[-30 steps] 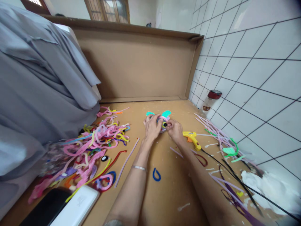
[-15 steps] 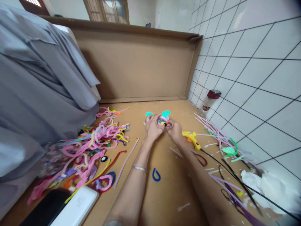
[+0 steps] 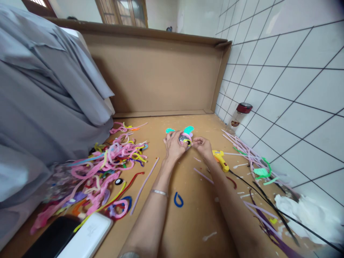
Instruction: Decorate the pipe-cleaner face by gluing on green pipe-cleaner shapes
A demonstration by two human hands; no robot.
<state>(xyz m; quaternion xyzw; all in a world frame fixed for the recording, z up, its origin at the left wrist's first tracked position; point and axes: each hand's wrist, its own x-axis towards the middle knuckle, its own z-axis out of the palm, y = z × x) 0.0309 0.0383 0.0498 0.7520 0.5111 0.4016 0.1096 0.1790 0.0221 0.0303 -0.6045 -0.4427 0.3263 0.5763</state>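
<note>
My left hand (image 3: 174,144) is closed around a small craft figure (image 3: 185,138). The figure has a clear round front, a pink fuzzy rim, and a yellow and black detail low on its right side. Two teal wing-like pieces (image 3: 189,130) stick out above and to the left. My right hand (image 3: 202,146) is just right of the figure, thumb and fingertips pinched together. Whatever may be between those fingertips is too small to make out. Close to the right wrist lies a yellow hot glue gun (image 3: 220,160), partly covered by the forearm.
Tangled pipe cleaners (image 3: 110,157) heap up at left, beside a white power bank (image 3: 87,234). A blue loop (image 3: 178,200) rests mid-table. Lilac strips (image 3: 242,145), a jar (image 3: 238,118), white tissue (image 3: 309,216) and the black cord (image 3: 258,193) lie along the tiled wall.
My right hand has drawn back slightly to the right, away from the figure, and covers more of the glue gun. The black detail shows more clearly. My left hand has barely moved.
</note>
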